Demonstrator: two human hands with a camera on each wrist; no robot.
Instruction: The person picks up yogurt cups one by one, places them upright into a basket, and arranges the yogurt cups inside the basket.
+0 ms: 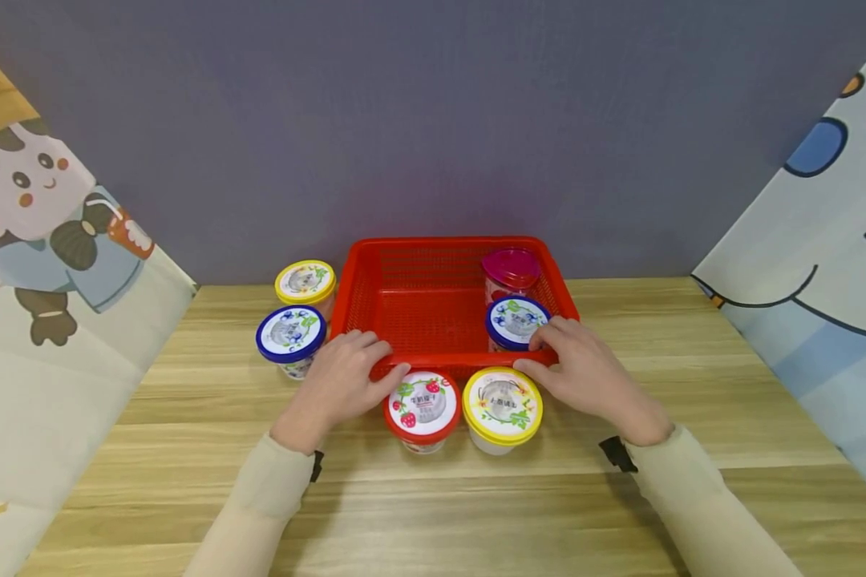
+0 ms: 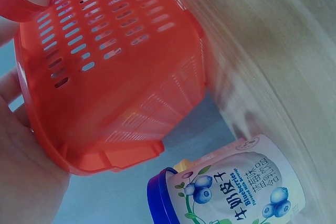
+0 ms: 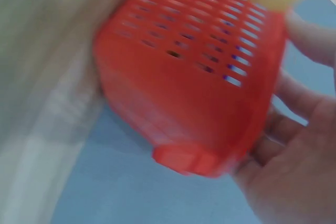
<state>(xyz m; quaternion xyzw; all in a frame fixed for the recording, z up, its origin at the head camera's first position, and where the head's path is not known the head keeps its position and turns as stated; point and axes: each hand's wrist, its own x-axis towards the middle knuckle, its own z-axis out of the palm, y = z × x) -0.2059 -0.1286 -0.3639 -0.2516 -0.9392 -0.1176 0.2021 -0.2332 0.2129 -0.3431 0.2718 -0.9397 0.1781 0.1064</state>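
A red plastic basket [image 1: 411, 320] with slotted walls stands against the back wall. My left hand [image 1: 346, 377] grips its front rim near the left corner, fingers over the edge and thumb in front. On the right corner of the same rim, my right hand [image 1: 584, 365] holds on in the same way, its fingers [image 3: 299, 95] behind the wall. Inside the basket at the right are a blue-lidded cup [image 1: 517, 320] and a magenta-lidded cup [image 1: 511, 268]. Just before the front wall stand a red-lidded strawberry cup [image 1: 422, 407] and a yellow-lidded cup [image 1: 503, 406].
Left of the basket, a blue-lidded blueberry cup [image 1: 292, 333] stands close to my left hand, with another yellow-lidded cup [image 1: 305, 282] behind it. All rest on a wood-grain table [image 1: 462, 513]. A grey wall [image 1: 433, 120] rises behind, and printed cartoon panels flank both sides.
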